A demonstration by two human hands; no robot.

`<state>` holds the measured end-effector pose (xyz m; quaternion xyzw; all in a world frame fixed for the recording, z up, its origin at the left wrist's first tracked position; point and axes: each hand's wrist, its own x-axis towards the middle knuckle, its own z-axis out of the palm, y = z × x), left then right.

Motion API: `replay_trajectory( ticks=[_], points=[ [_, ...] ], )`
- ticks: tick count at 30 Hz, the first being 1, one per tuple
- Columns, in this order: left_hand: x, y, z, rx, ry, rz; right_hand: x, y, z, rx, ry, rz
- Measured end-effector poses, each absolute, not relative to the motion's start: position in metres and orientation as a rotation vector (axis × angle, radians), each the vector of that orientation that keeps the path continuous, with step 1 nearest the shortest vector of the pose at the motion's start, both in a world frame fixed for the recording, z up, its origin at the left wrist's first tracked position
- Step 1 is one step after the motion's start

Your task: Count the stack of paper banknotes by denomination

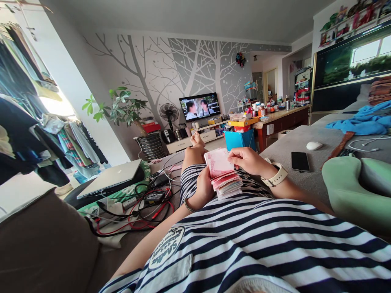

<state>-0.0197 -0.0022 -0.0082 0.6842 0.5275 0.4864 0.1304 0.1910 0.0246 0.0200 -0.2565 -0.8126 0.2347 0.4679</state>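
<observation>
I lie back on a grey sofa (293, 142) in a striped dress, legs stretched out. My left hand (204, 185) is closed around a thick stack of pink banknotes (227, 184) resting on my lap. My right hand (249, 159), with a white watch on its wrist, pinches the top banknote (217, 162) and lifts its edge off the stack.
A black phone (300, 161) and a white mouse (314, 145) lie on the sofa to my right, beside a green cushion (351, 183). On my left sit a closed laptop (111, 178) and tangled cables (143, 205). A television (200, 106), fan and cluttered counter (281, 114) stand ahead.
</observation>
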Motion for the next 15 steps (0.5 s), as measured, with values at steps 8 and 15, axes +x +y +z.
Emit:
replay_trajectory(
  ticks=[8,15],
  points=[
    [-0.0221,0.0012,-0.0127,1.964,1.430,1.472,0.1917,0.0210,0.0220,-0.613,-2.002,0.602],
    [-0.0213,0.0009,-0.0102,1.878,1.372,1.541,0.1931,0.0190,0.0230,-0.596,-2.028,0.605]
  ],
)
